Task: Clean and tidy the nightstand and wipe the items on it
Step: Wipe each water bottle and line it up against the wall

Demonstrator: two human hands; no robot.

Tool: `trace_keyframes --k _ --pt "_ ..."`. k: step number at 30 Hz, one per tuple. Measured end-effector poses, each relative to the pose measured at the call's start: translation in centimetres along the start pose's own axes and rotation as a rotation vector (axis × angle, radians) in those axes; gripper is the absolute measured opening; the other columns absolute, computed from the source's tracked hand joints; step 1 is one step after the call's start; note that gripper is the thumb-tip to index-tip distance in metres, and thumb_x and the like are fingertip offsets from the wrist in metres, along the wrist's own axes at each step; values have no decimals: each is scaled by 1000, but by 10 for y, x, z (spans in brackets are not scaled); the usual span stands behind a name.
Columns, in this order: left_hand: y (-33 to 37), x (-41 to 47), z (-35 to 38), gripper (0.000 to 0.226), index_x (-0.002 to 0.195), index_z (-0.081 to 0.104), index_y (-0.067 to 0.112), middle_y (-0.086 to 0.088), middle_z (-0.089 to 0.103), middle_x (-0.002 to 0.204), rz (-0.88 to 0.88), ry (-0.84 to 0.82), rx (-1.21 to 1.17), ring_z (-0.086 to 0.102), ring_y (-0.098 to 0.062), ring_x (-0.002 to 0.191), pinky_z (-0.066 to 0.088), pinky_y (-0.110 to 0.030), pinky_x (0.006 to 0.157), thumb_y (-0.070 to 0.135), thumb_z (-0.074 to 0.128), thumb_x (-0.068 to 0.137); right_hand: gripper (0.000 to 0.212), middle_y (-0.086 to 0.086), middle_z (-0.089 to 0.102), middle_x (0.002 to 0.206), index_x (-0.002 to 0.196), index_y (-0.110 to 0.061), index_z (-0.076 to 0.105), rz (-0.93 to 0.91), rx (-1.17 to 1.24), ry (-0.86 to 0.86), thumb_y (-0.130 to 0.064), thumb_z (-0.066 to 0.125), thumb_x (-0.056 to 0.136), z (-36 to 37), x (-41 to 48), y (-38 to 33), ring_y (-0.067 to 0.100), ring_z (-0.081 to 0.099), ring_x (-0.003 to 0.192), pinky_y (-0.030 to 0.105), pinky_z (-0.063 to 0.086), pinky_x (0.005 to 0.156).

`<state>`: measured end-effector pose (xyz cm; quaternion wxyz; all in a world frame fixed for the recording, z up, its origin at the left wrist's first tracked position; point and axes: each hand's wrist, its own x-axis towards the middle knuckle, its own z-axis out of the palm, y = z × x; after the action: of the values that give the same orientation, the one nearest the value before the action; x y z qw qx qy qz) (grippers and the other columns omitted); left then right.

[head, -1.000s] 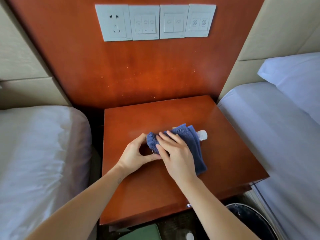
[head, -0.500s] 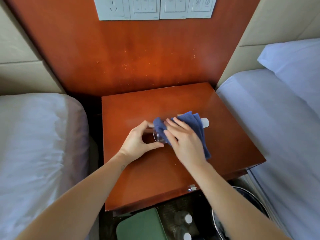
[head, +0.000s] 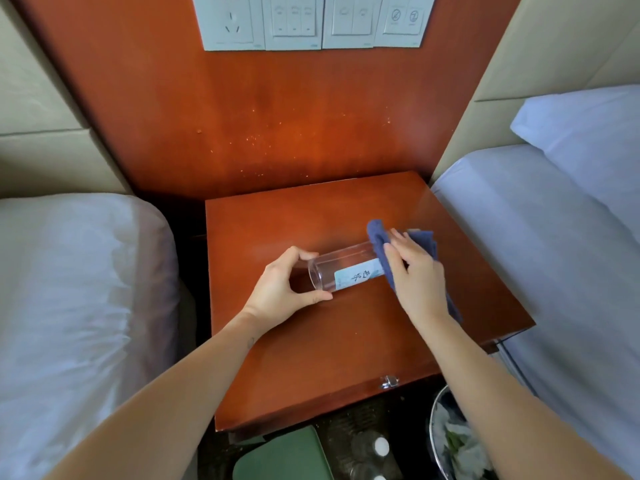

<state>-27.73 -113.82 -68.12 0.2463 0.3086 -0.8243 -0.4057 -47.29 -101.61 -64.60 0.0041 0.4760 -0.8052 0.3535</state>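
A clear plastic bottle lies on its side low over the nightstand worktop, between two hands. The left hand has its grip pinched on the base end; the right hand has its grip wrapped round a blue cloth over the cap end. Light, smooth and probably slippery, the bottle looks best held by its ends.

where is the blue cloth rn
Head view: the blue cloth is right of centre over the nightstand, draped on the right end of the clear bottle under the right hand; the left hand grips the bottle's base.
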Motion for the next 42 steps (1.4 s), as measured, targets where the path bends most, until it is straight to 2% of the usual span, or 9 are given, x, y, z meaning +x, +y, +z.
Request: trace_keyframes --k 8,12,15,20,26,33,36,39,42 --pt "-2 1 0 58 111 49 33 29 53 117 57 -9 18 47 15 114 32 -5 97 37 86 67 35 7 65 127 129 -12 63 313 56 -3 -23 44 102 -13 23 20 25 58 120 17 36 90" --pt "-4 3 2 58 117 51 28 16 51 121 146 3 54 45 12 117 32 -9 102 24 86 70 20 11 72 97 103 -4 72 19 -27 41 -9 54 96 -3 8 -12 28 68 92 11 31 70" --pt "-4 2 2 64 121 50 30 14 50 125 134 -14 50 47 3 121 37 -21 105 35 86 68 23 7 71 113 113 -4 70 -175 -21 -25 -7 60 93 16 -8 -21 20 62 114 11 32 98" --pt "1 -1 2 69 118 52 28 16 61 114 -55 15 -18 56 4 108 43 -16 97 63 74 64 29 3 66 123 121 -8 68 -237 -4 -45 -17 57 95 9 -5 -4 15 54 125 24 40 104" --pt "2 1 0 54 108 56 27 16 62 109 31 -5 -11 56 5 105 41 -10 91 46 83 66 26 8 69 114 108 -6 70 100 21 133 -17 48 98 20 2 -5 26 60 117 39 49 95" --pt "2 0 0 60 111 54 28 19 61 106 47 30 -47 57 5 99 42 -11 86 54 81 63 20 -3 72 105 105 -12 73 -291 14 38 -22 59 94 40 -25 -62 14 63 108 26 47 93" --pt "0 0 0 57 104 57 25 18 63 107 35 11 -29 58 6 102 41 -8 87 50 84 60 18 5 67 84 89 -8 69 -86 -1 137 -22 60 94 11 2 -12 22 66 83 20 39 75" --pt "-1 1 0 58 105 55 28 20 61 109 49 -8 1 57 4 106 41 -10 90 53 82 61 26 13 70 108 102 -4 72 212 -20 150 -17 50 100 1 9 11 30 64 106 16 35 80" --pt "-1 1 1 60 106 54 25 15 60 106 95 7 14 57 2 101 42 -12 87 58 80 63 17 7 69 94 91 -7 70 -22 20 75 -10 53 94 29 -17 -43 26 63 96 30 43 84"
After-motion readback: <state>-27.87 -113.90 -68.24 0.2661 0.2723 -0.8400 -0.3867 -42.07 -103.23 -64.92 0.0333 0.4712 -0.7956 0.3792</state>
